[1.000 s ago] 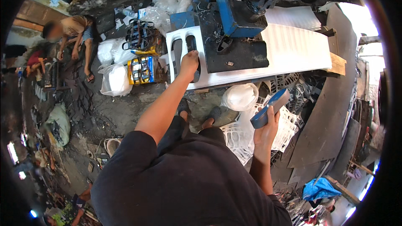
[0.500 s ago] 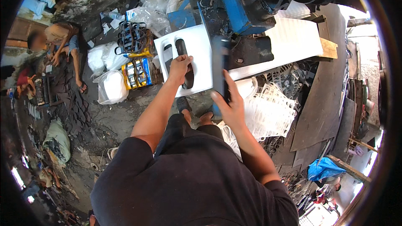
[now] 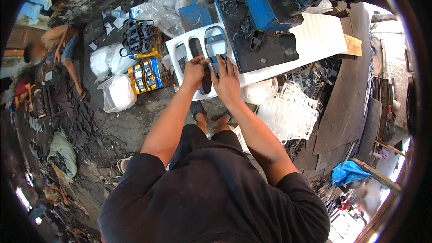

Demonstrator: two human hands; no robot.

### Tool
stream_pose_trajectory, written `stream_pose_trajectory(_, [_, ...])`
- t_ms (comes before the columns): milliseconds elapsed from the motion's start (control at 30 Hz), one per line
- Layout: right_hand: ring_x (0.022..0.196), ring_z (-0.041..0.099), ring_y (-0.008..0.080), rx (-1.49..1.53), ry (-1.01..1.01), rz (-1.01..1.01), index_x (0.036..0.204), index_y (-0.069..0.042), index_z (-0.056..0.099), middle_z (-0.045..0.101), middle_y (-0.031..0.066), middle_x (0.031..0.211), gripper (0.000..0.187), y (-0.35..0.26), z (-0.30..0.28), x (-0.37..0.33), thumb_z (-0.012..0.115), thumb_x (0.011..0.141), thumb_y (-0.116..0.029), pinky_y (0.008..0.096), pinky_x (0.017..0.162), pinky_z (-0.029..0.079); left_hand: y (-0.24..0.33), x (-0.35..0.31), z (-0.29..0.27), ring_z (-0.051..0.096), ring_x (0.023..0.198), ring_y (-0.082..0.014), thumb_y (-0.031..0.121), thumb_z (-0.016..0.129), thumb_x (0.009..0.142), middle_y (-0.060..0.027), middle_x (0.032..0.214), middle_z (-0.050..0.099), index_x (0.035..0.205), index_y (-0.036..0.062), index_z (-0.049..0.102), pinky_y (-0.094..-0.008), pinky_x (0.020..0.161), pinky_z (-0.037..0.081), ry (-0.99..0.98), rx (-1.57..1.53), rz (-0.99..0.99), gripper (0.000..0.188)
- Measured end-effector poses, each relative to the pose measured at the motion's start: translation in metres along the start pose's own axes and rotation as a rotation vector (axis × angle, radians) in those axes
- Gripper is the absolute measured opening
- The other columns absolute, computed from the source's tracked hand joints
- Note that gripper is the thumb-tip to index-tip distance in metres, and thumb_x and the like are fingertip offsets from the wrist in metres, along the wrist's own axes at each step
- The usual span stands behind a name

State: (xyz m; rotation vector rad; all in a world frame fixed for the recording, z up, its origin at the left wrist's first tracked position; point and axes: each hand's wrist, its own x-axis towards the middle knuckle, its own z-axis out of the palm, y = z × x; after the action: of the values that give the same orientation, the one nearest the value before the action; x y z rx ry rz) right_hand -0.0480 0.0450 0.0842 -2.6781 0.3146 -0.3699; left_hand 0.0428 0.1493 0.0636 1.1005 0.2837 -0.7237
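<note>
A white foam-like sheet with sole-shaped holes lies in front of me. On it sits a sole-shaped cutting die, a narrow blue-dark metal outline with white sheet showing inside, beside the long cut-out holes. My right hand has its fingers closed over the near part of the die. Close by on the left, my left hand pinches the sheet at the strip next to a hole, its fingertips near the die. The die's near end is partly hidden under my right hand.
A blue machine with a dark bed stands ahead. White cut-out scraps pile at right, near dark sheets. Bagged white pieces and yellow-blue packages lie left. Another person sits far left.
My right hand has brought the die leftward and laid it on the white sheet. My left hand stays at the sheet, slightly shifted toward the die.
</note>
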Motion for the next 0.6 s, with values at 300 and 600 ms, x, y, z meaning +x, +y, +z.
stream_pose_trajectory(300, [0.119,0.049,0.0417,-0.024,0.030,-0.015,0.141,-0.009,0.044,0.049,0.0254,0.134,0.057,0.001,0.002,0.001,0.061,0.089,-0.024,0.0461,0.103,0.042,-0.008,0.008,-0.005,0.058,0.065,-0.0087,0.006,0.060,0.094,-0.0003,0.081,0.062,0.103,0.0015,0.062,-0.0242,0.060,0.049,0.017,-0.057,-0.008,0.010])
stream_pose_trajectory(600, [0.117,0.049,0.0395,0.034,0.099,0.082,0.136,-0.002,0.046,0.049,0.0254,0.131,0.052,-0.008,-0.018,-0.030,0.061,0.091,-0.024,0.0453,0.100,0.042,-0.012,0.009,-0.006,0.057,0.064,-0.0100,0.004,0.059,0.092,-0.0017,0.080,0.063,0.105,-0.0005,0.063,-0.0238,0.057,0.047,0.051,0.006,-0.022,0.015])
